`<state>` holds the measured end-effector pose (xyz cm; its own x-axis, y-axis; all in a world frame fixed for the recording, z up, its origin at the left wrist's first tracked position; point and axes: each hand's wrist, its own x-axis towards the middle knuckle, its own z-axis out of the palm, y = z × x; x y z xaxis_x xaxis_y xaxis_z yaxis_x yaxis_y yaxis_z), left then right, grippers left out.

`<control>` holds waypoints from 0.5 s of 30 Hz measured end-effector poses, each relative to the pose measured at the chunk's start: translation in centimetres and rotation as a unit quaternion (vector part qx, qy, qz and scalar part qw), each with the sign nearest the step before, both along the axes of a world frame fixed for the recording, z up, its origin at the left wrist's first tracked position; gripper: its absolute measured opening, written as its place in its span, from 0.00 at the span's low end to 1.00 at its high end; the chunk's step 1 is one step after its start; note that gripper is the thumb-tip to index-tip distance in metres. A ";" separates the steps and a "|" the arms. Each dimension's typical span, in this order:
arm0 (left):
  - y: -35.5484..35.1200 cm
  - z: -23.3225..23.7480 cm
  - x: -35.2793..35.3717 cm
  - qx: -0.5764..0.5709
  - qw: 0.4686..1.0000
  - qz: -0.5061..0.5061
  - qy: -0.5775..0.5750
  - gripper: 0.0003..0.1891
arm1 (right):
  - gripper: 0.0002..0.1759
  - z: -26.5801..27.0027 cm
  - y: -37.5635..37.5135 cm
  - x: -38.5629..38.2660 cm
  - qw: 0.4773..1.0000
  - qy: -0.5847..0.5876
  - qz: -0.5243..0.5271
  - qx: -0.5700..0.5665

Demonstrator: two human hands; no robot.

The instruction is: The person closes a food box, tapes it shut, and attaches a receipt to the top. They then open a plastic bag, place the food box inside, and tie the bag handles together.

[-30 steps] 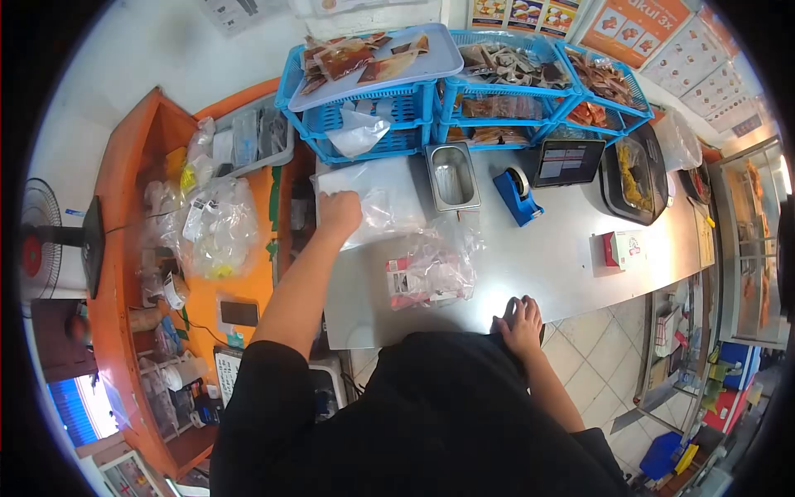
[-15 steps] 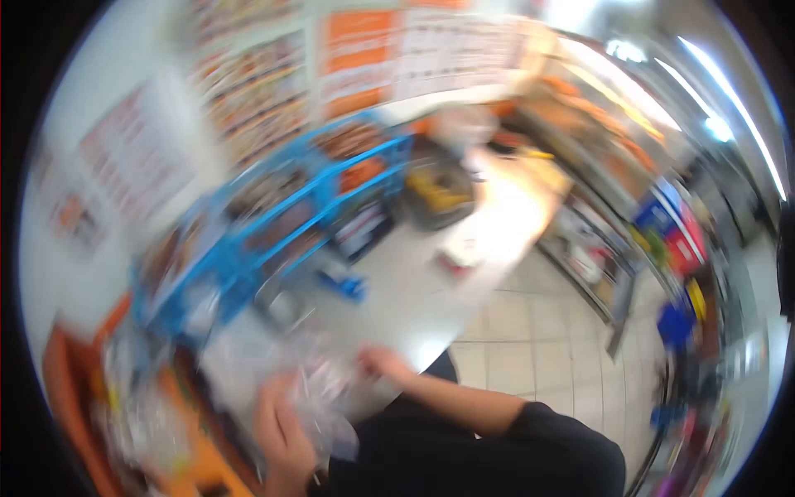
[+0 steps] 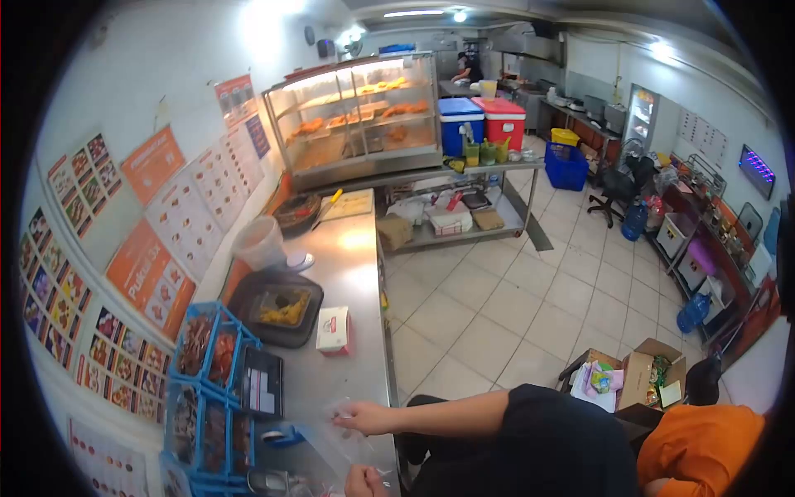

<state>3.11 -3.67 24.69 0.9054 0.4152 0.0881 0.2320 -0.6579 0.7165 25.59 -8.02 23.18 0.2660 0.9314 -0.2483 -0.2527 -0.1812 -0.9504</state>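
Note:
A clear plastic bag [image 3: 327, 443] stretches between my two hands over the edge of the metal counter [image 3: 364, 373]. My right hand [image 3: 363, 418] pinches its upper part, fingers closed. Below, at the bottom edge of the view, my left hand [image 3: 364, 480] is closed on the bag's lower end and partly cut off. A blue object [image 3: 283, 436] that looks like a tape dispenser lies left of the bag. Beyond it stands a dark tablet [image 3: 263, 381], leaning by the blue baskets [image 3: 207, 389], which hold packets.
A small white-and-red box [image 3: 334, 331] and a black basin [image 3: 248, 319] with yellow food stand farther along the counter. Behind is a lit glass food cabinet [image 3: 360, 116]. A person in an orange shirt [image 3: 700, 451] is close on the right, beside a cardboard box [image 3: 638, 377].
My view has swung to the right, bringing in the room and the orange shirt. Both hands still hold the clear bag. The earlier picture is blurred.

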 end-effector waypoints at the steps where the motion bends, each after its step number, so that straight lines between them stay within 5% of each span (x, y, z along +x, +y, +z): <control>1: -0.2 -0.6 1.2 -0.038 0.999 0.018 -0.003 0.17 | 0.19 0.2 -1.5 0.8 0.998 -0.001 -0.056 0.004; 5: -1.1 -1.5 4.9 -0.138 0.976 0.027 -0.163 0.20 | 0.19 2.3 -5.9 2.3 0.977 0.069 -0.196 0.052; 6: -1.6 -0.6 5.8 -0.021 0.974 0.033 -0.224 0.23 | 0.19 3.4 -7.2 2.2 0.976 0.072 -0.202 0.047; 7: -2.1 0.8 6.9 0.100 0.953 0.037 -0.283 0.27 | 0.18 5.0 -8.4 2.4 0.984 -0.048 -0.166 0.034; 8: -2.8 2.6 8.0 0.099 0.954 0.033 -0.282 0.27 | 0.18 6.0 -9.3 2.6 0.978 -0.167 -0.126 0.021; 9: -3.6 4.5 9.2 0.134 0.943 0.044 -0.300 0.26 | 0.18 6.3 -10.0 2.8 0.977 -0.167 -0.129 0.021; 11: -3.7 5.1 10.7 0.174 0.929 0.060 -0.321 0.26 | 0.16 6.8 -11.1 3.6 0.926 -0.351 -0.059 0.129; 13: -1.9 4.3 11.6 0.209 0.935 -0.066 -0.279 0.20 | 0.16 7.7 -11.6 5.3 0.915 -0.388 -0.013 0.105; 14: -2.1 4.0 11.6 0.217 0.934 -0.063 -0.277 0.20 | 0.17 8.1 -11.8 6.2 0.902 -0.424 0.030 0.077; 15: -2.5 3.9 11.4 0.098 0.973 -0.015 -0.208 0.16 | 0.17 8.0 -11.8 7.2 0.902 -0.422 0.030 0.086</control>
